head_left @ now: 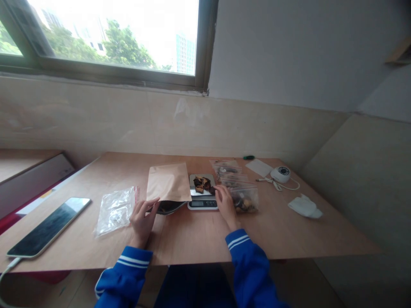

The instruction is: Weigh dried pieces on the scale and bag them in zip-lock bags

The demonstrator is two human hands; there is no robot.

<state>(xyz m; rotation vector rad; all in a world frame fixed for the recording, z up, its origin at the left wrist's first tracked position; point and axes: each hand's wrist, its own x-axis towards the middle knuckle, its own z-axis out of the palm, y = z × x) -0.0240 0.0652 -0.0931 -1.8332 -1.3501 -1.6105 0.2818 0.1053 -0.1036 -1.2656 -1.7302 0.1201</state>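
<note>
Here we are at a pale brown wooden tabletop [199,239], pushed into the corner of a room with beige tiled walls below and grey plaster above. A dark-framed window [105,38] sits up on the left, trees and tower blocks bright beyond it.

The person's left hand [143,218], blue sleeve with white stripes, lies near the table's front edge, fingers loosely spread, fingertips touching the open mouth of a tan kraft-paper pouch [168,183]. That pouch lies flat, its dark opening facing the person.

Just beside the pouch, to its right, stands a small white digital kitchen scale [203,201] with a steel platform, and on the platform a little heap of dark brown dried pieces [202,184]. The right hand [224,204] rests at the scale's right edge, fingers held together and curled down; whether it pinches anything I cannot tell from here.

Right of that hand, touching it, lies a clear zip-lock plastic bag with brownish contents [245,199], and more clear bags [226,168] lie behind it.

Far left, a black smartphone on a white cable [49,226] lies near the edge, and between it and the pouch, a crinkled empty clear plastic bag [115,209]. Over on the right: a round white camera-like device with its cord [281,174], a white card [259,167], a small green object [248,157] and a crumpled white cloth [305,206].
</note>
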